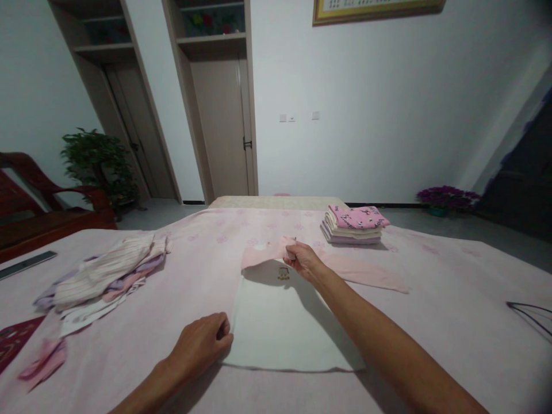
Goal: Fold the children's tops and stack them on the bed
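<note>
A white long-sleeved shirt with pink sleeves and a small printed figure on its chest lies spread on the bed-like covered surface. Its right sleeve stretches out flat, while the left sleeve is folded across the top of the body. My right hand pinches pink cloth of that folded sleeve near the collar, lifting it slightly. At the shirt's lower left edge, my left hand is closed, thumb and curled fingers against the cloth; its fingertips are partly hidden.
Folded clothes are stacked at the back right. A loose heap of clothes lies left, near a pink cloth piece, a red item and a dark flat device. A black wire-like object is at right on the pink cover.
</note>
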{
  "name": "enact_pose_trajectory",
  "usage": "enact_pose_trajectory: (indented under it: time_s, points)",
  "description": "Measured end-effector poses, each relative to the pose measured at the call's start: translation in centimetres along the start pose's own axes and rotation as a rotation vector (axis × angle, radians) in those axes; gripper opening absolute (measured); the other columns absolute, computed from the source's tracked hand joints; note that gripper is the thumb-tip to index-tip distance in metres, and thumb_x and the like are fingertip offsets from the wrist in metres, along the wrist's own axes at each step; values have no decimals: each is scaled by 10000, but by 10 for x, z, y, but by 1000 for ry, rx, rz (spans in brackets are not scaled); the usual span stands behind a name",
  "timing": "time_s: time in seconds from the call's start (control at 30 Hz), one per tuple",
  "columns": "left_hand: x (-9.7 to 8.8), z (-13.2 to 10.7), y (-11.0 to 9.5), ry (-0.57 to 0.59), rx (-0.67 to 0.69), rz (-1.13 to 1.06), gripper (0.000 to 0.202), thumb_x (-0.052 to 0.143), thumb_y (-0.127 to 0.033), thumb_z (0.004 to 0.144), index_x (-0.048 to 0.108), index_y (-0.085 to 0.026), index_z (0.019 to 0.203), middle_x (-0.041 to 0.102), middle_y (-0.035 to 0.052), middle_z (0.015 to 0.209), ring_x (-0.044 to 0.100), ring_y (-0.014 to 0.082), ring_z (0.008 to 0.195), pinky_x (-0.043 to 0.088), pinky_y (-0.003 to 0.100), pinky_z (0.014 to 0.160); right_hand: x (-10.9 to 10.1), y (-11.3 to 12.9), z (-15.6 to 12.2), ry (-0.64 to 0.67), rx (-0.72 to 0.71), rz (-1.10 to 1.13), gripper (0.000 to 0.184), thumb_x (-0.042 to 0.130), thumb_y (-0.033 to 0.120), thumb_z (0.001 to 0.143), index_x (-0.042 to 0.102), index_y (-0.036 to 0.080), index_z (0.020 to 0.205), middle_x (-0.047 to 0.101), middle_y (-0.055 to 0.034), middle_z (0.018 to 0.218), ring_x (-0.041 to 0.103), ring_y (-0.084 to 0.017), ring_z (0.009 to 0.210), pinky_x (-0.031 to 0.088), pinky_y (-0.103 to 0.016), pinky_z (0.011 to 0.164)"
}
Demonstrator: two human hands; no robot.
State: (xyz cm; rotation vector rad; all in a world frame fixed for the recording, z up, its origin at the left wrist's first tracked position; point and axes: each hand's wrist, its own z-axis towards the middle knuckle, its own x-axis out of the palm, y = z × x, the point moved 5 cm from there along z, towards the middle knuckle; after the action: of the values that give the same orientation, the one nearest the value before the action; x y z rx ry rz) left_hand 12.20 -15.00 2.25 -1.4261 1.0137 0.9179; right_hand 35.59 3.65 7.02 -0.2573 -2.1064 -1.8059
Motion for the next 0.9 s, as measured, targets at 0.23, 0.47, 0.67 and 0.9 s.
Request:
enact_pose_trajectory:
  time_s: [0.23,0.47,0.67,0.9]
  points:
    - [-17,6,-29,-23,69,-197,64,511,-289,800,560,-251,817,675,-10,746,603,172,691,307,252,607,-19,39,25,-75,-95,-99,209,568,96,571,579,160,769,503,60,575,445,-69,496,417,-166,432]
    - [-10,24,-93,30,234,-288,128,525,-231,769,645,-205,806,689,0,766,605,153,700,351,233,614,-33,81,26,-98,-243,-217,174,603,177,565,489,199,695,419,91,553,369,-62,504,373,-160,445]
    - [28,42,-101,344,213,-571,300,508,-411,859,673,-162,843,688,32,725,622,149,610,373,236,552,-35,87,9,-34,-311,-386,96,593,202,602,544,188,683,475,70,557,421,-85,520,343,-187,465]
    - [19,114,-54,108,-79,-1166,398,736,-447,724,663,-117,934,697,79,788,645,148,634,460,239,563,-15,50,-42,199,-667,-989,298,500,133,814,710,201,1015,712,-29,966,624,-170,877,456,-263,766]
